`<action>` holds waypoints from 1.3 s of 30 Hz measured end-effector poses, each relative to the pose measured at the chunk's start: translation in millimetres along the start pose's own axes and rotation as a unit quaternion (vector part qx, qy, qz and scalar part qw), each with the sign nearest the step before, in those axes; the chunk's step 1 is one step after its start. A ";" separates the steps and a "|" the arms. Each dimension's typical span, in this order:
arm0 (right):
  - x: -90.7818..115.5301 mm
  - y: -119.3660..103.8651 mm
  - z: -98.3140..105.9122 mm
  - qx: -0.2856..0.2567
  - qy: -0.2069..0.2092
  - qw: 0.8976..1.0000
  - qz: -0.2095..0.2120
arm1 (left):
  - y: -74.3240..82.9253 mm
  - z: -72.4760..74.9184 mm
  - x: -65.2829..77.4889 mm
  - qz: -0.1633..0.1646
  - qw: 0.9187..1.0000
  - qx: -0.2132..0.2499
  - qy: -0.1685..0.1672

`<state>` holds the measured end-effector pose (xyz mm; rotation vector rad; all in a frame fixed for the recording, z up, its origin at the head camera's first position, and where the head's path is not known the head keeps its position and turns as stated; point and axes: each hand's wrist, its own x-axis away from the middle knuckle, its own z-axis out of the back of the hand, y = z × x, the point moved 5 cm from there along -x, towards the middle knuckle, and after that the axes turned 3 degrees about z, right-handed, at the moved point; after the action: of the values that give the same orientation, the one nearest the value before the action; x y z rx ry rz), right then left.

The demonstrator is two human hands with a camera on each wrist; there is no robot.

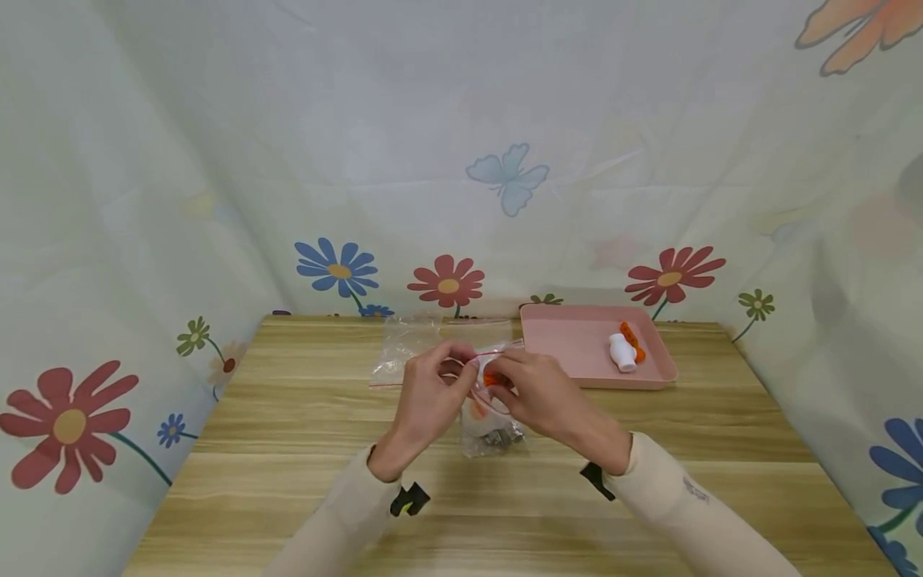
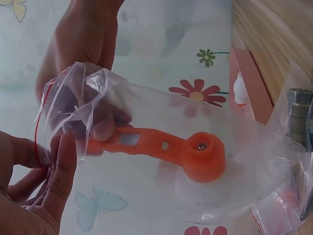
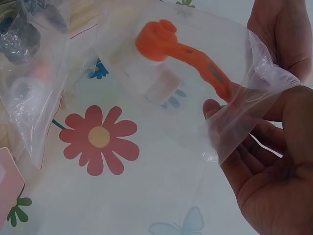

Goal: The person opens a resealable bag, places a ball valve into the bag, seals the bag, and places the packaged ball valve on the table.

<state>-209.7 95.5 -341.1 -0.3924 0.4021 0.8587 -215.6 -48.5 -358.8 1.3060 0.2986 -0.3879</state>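
Between the hands is a clear zip bag (image 2: 146,105) with a red seal line. My left hand (image 1: 435,393) pinches the bag's edge by its mouth, thumb against fingers (image 2: 61,169). Through the mouth reaches my right hand (image 1: 544,399), its fingertips gripping the narrow end of an orange valve handle (image 2: 146,142) inside the bag. A round cap with a screw in it forms the handle's far end. Just below that cap, a white part (image 2: 200,193) shows blurred through the plastic. In the right wrist view the orange handle (image 3: 195,56) slants down to the fingers.
A pink tray (image 1: 570,320) at the back right holds a white valve body (image 1: 622,353) with an orange piece (image 1: 633,340) beside it. Another bag with metal fittings (image 1: 501,437) lies below the hands. A flat clear bag (image 1: 404,349) lies at the back left.
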 end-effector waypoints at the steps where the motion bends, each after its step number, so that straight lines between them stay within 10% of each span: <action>1: -0.7 0.6 -1.4 0.003 -0.006 1.000 -0.001 | -0.2 0.3 -0.1 0.002 1.000 0.002 0.003; 19: -2.4 2.2 20.2 -0.079 -0.018 0.997 0.008 | 1.0 12.1 -1.8 0.027 0.997 0.036 0.062; 28: 7.5 -0.9 39.3 -0.046 0.120 0.991 0.025 | 1.1 17.8 -3.4 0.038 0.991 0.088 0.094; 39: 13.2 -1.5 35.0 -0.007 0.106 0.993 -0.059 | 6.1 26.1 -1.1 0.006 0.982 0.129 0.139</action>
<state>-194.4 120.0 -317.4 -0.5169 0.5632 0.7070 -214.0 -72.5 -346.8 1.6191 0.4868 -0.2372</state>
